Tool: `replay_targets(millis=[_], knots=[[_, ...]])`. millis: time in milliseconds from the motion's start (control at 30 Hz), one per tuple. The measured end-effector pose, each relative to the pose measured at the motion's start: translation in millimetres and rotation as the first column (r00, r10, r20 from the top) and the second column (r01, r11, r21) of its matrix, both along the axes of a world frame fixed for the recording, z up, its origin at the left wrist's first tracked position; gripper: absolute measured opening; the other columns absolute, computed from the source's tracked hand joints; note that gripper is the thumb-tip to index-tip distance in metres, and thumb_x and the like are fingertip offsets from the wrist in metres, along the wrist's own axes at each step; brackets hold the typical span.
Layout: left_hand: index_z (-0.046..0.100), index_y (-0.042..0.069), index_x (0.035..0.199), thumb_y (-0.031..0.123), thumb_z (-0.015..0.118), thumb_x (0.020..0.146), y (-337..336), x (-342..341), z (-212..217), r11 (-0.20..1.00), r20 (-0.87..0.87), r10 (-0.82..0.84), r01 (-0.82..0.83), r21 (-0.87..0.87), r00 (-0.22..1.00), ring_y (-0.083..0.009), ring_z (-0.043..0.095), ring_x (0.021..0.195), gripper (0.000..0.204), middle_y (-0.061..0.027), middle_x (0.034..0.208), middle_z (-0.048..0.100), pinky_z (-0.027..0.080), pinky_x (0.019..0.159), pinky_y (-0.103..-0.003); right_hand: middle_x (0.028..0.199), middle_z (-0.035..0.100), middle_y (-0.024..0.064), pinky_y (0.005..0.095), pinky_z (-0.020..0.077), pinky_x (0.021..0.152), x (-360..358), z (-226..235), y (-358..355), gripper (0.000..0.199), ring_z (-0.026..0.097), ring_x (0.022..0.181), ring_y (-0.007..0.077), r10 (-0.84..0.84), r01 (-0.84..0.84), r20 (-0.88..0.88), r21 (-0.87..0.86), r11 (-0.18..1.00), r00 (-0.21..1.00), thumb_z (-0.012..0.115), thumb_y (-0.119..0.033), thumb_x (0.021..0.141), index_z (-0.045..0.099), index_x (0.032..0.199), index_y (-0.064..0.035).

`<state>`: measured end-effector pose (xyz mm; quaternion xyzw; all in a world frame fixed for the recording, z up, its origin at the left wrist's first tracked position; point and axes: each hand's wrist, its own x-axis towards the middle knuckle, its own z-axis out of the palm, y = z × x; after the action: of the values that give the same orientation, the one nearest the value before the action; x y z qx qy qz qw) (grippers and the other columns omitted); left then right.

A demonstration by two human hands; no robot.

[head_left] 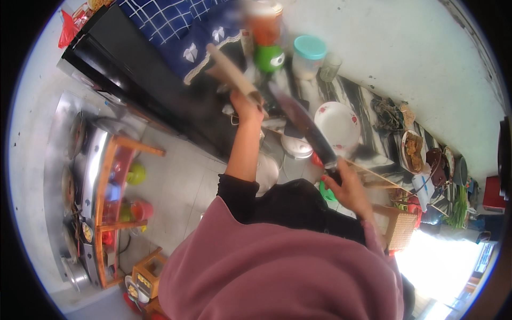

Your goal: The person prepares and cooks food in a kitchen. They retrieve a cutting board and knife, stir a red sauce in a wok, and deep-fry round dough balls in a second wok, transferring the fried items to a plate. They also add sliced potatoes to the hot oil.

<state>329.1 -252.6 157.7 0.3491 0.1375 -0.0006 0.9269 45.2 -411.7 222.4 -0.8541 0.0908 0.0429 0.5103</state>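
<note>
Above the black counter (pixel 160 90), two things are being held up by the hands at once. The mauve cloth (pixel 277 266) is filling the lower middle of the view, and the black sleeves are being seen just above it. A long dark blade (pixel 306 125), blurred, is being held slanted over the counter, its handle being clenched in the right hand (pixel 346 186) near the white plate (pixel 337 125). A tan board (pixel 232 72) with a rounded end is being gripped at its lower end by the left hand (pixel 246 104), and it is being tilted up and to the left, over the blue checked cloth (pixel 181 26). The blade and the board are being kept near each other, though whether they are touching cannot be told. Behind them, a jar with a teal lid (pixel 308 56) and a green cup (pixel 268 57) are being seen standing on the counter. A steel rack (pixel 93 176) is standing well apart at the left.
</note>
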Motion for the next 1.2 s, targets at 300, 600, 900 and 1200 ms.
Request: replay_targets(millis=[300,600,900,1200], knots=[[0.057,0.000,0.107,0.017,0.049,0.099,-31.6,-10.5,16.5,0.963,0.293,0.121,-0.184,0.197,0.948,-0.0232,0.061,0.088,0.021,-0.0115,0.096,0.062,0.050,0.072,-0.036,0.090,0.066,0.0225,0.0505,0.0467,0.074,30.6,-0.5,24.8,0.037,0.063,0.088,0.0418,-0.079,0.121,0.144,-0.312,0.942,0.986,0.063,-0.012,0.090,0.046,0.122,-0.0020],[0.054,-0.010,0.108,0.019,0.038,0.105,-19.0,-39.6,47.5,0.574,0.581,0.093,-0.520,0.632,0.809,-0.0434,0.064,0.089,0.033,-0.0299,0.097,0.064,0.048,0.080,-0.046,0.076,0.062,0.0266,0.0550,0.0448,0.062,71.0,2.1,41.2,0.026,0.061,0.075,0.0469,-0.052,0.148,0.334,-0.269,0.952,0.941,0.061,-0.011,0.089,0.045,0.107,-0.0012],[0.054,-0.009,0.108,0.022,0.037,0.105,-23.0,-48.4,40.6,0.515,0.577,-0.021,-0.486,0.706,0.816,-0.0440,0.064,0.086,0.035,-0.0295,0.092,0.064,0.048,0.075,-0.045,0.080,0.063,0.0277,0.0535,0.0431,0.065,68.0,18.2,29.0,0.021,0.059,0.079,0.0494,-0.095,0.163,0.277,-0.232,0.959,0.956,0.060,-0.009,0.090,0.047,0.102,0.0016],[0.053,-0.006,0.106,0.019,0.041,0.104,-53.9,-54.5,18.8,0.432,0.565,-0.174,-0.453,0.780,0.807,-0.0435,0.063,0.071,0.028,-0.0243,0.078,0.064,0.047,0.067,-0.047,0.078,0.061,0.0277,0.0524,0.0444,0.067,64.7,11.4,-22.5,0.025,0.059,0.078,0.0489,-0.208,0.286,0.323,-0.214,0.934,0.923,0.060,-0.012,0.091,0.046,0.104,0.0029]])
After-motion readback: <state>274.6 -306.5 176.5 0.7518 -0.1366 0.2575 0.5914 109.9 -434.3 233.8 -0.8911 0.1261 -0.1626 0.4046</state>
